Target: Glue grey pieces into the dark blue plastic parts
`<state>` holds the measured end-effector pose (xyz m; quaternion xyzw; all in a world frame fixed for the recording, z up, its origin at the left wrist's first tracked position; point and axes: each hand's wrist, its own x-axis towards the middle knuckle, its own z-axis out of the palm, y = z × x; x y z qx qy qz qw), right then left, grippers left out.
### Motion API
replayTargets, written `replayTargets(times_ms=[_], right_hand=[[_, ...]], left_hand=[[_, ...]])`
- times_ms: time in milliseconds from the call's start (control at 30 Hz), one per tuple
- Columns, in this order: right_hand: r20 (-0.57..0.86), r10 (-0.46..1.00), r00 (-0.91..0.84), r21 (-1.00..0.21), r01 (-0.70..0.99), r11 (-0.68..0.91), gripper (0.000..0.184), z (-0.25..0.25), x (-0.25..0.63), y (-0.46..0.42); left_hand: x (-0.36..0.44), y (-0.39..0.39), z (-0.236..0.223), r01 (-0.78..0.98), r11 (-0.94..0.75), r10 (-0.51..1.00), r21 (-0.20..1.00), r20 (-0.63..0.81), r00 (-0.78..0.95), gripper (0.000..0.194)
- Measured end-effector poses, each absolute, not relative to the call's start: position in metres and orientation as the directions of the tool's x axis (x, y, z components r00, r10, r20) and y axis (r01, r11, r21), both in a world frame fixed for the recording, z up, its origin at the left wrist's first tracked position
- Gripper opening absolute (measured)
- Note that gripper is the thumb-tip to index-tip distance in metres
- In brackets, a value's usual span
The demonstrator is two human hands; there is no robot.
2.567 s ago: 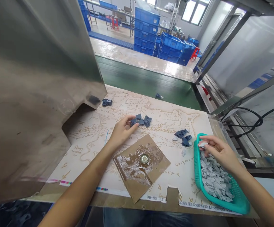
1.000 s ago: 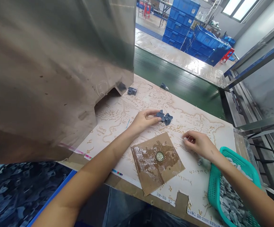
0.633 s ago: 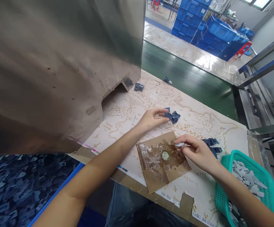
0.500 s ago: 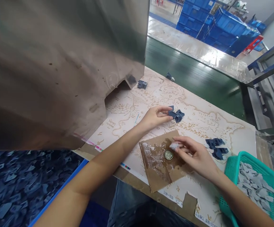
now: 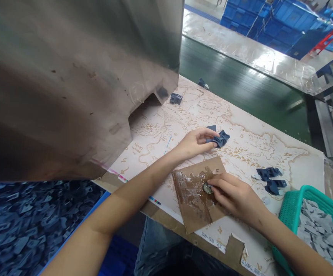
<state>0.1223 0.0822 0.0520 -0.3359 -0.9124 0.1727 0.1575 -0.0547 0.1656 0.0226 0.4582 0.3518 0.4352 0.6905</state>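
Fingers of my left hand [image 5: 198,143] are closed on a dark blue plastic part [image 5: 221,138] just above the map-printed sheet. More dark blue shows behind those fingers; I cannot tell whether it is a separate part. Fingertips of my right hand [image 5: 229,191] are pinched together at the rim of a small round metal cap [image 5: 207,188] holding something pale and wet-looking. The small whitish piece in that pinch is nearly hidden. Beneath the cap lies a brown cardboard piece [image 5: 189,214], smeared with a shiny wet substance.
Several dark blue parts [image 5: 271,180] lie right of my hands, others [image 5: 176,99] near the metal panel [image 5: 83,88]. A green basket [image 5: 290,207] of grey-white pieces stands at right. Dark parts [image 5: 17,230] fill a blue-edged bin at lower left. A green belt [image 5: 241,84] runs behind.
My right hand has brought the small whitish piece down and left to the cap. My left hand keeps its blue part. The camera view has shifted slightly.
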Motion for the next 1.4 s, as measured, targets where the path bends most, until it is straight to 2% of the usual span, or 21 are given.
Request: replayTargets(times_ms=[200, 333, 533, 700, 867, 967, 1100, 1300, 1400], right_hand=[[0.159, 0.699, -0.697, -0.466, 0.571, 0.676, 0.016, 0.054, 0.122, 0.084], [0.199, 0.768, -0.609, -0.602, 0.542, 0.586, 0.015, 0.061, 0.120, 0.086], [0.306, 0.941, -0.145, -0.823, 0.456, 0.338, 0.018, 0.066, 0.124, 0.094], [0.247, 0.966, 0.074, -0.941, 0.255, 0.221, 0.015, 0.056, 0.130, 0.101], [0.113, 0.985, 0.132, -0.988, 0.122, 0.097, 0.014, 0.053, 0.130, 0.105], [0.087, 0.987, 0.138, -0.992, 0.103, 0.073, 0.013, 0.054, 0.129, 0.106], [0.108, 0.986, 0.125, -0.988, 0.126, 0.092, 0.013, 0.054, 0.128, 0.104], [0.200, 0.974, 0.105, -0.961, 0.217, 0.174, 0.013, 0.055, 0.127, 0.103], [0.227, 0.970, 0.083, -0.940, 0.280, 0.196, 0.012, 0.056, 0.126, 0.102]], left_hand=[[-0.055, 0.164, 0.022, -0.252, 0.141, 0.920, 0.958, -0.033, 0.391, 0.018], [-0.054, 0.162, 0.022, -0.198, 0.063, 0.908, 0.978, 0.026, 0.417, 0.018], [-0.052, 0.155, 0.025, -0.063, -0.092, 0.873, 0.994, 0.111, 0.474, 0.018], [-0.048, 0.151, 0.026, -0.121, -0.051, 0.875, 0.991, 0.103, 0.473, 0.023], [-0.046, 0.149, 0.025, -0.217, 0.113, 0.875, 0.970, 0.006, 0.485, 0.014], [-0.047, 0.150, 0.024, -0.181, 0.069, 0.904, 0.981, 0.016, 0.427, 0.021], [-0.049, 0.154, 0.024, -0.096, -0.020, 0.932, 0.995, 0.053, 0.357, 0.032], [-0.048, 0.152, 0.026, -0.127, 0.149, 0.899, 0.981, -0.081, 0.431, 0.024], [-0.047, 0.150, 0.025, -0.168, 0.179, 0.888, 0.969, -0.085, 0.453, 0.019]])
